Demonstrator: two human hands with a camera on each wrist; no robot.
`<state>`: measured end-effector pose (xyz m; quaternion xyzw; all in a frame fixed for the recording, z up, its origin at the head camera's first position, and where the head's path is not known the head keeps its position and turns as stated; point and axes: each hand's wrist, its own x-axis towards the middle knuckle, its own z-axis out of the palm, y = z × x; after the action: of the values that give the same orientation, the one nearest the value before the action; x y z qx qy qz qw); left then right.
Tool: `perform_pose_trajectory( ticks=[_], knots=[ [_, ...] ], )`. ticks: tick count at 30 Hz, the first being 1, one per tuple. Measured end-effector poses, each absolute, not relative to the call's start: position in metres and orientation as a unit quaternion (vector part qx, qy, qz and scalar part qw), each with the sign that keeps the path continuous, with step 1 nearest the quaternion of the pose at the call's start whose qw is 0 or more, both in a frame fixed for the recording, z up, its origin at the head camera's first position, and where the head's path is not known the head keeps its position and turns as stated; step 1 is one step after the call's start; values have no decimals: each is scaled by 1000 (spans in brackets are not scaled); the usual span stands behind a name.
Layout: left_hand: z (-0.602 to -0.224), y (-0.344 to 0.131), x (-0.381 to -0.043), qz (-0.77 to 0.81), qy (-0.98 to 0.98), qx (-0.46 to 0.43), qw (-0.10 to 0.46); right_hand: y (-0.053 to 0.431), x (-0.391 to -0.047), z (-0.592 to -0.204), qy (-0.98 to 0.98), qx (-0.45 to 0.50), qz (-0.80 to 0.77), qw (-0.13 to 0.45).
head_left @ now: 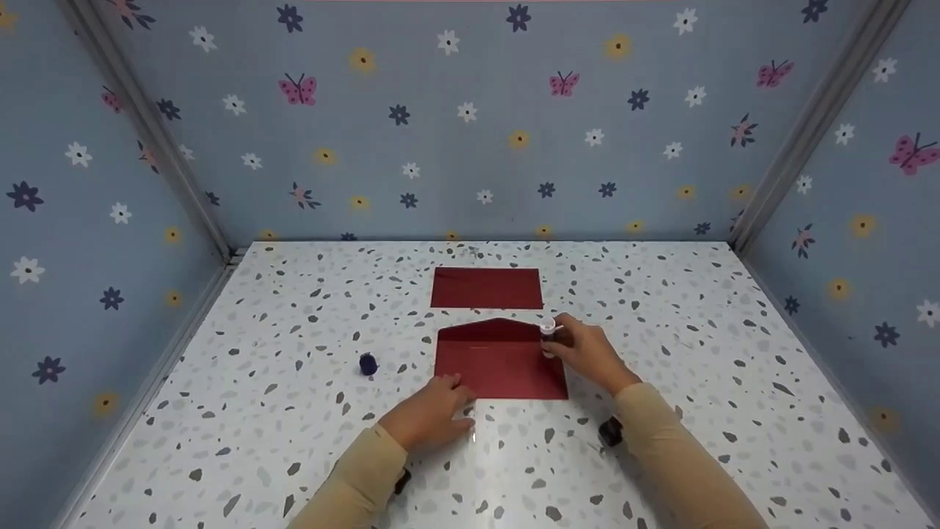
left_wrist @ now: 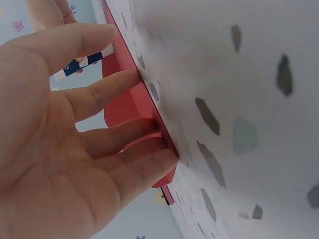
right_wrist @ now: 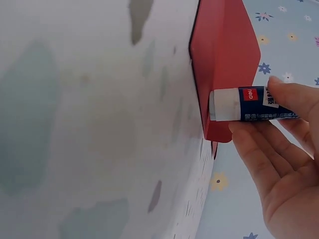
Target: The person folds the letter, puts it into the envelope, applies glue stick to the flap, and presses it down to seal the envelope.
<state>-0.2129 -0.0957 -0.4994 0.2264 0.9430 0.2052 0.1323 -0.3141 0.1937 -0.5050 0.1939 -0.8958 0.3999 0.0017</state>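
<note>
A red envelope lies on the table with its pointed flap spread away from the person. My left hand rests its fingertips on the envelope's near left corner, the fingers fairly straight. Between thumb and fingers my right hand grips a glue stick, white at one end with a dark blue label. Its white end is right at the envelope's right side, near the flap fold, in the right wrist view. In the head view the stick stands roughly upright.
A second red envelope or card lies flat just behind the first one. To the left stands a small dark blue cap. Flower-patterned panels enclose the speckled white table at the back and both sides.
</note>
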Motion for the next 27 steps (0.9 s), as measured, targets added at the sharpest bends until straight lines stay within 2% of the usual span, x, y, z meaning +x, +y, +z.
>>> perform_pose_trajectory(
  ticks=[27],
  knots=[
    [-496, -93, -214, 184, 947, 225, 135, 149, -312, -510, -880, 239, 410, -2]
  ],
)
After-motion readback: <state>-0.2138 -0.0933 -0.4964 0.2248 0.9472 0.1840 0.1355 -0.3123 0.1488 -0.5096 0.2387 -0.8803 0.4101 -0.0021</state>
